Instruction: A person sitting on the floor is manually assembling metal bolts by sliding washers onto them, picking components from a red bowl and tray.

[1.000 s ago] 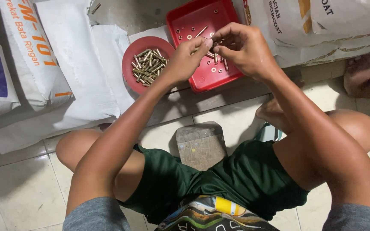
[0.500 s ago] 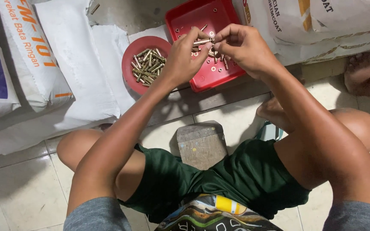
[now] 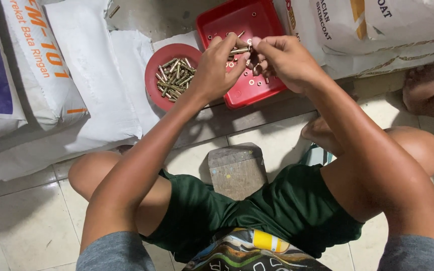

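Hands meet over the red tray (image 3: 227,22) at the far side of the scene. Left hand (image 3: 214,70) has its fingers (image 3: 227,45) clamped on a brass bolt (image 3: 239,50), held roughly level with its tip pointing right. Right hand (image 3: 285,62) has its fingertips pinched together at that tip, touching it; whether they hold a small part there cannot be told. Bolt sits above the tray's middle, clear of its floor.

Tray floor carries scattered small washers (image 3: 253,82), mostly under and just near of the hands. Red bowl (image 3: 151,83) stands just left of the tray, touching or nearly touching it, and holds a heap of brass bolts (image 3: 176,76). Both vessels rest on the floor among white sacks (image 3: 36,65): some at far left, others at far right behind the tray.

Person sits on tiled floor (image 3: 21,221), knees spread, in green shorts (image 3: 277,206). Small grey block (image 3: 237,168) lies between the thighs, near of the tray. Another person's bare foot (image 3: 423,90) shows at the right edge
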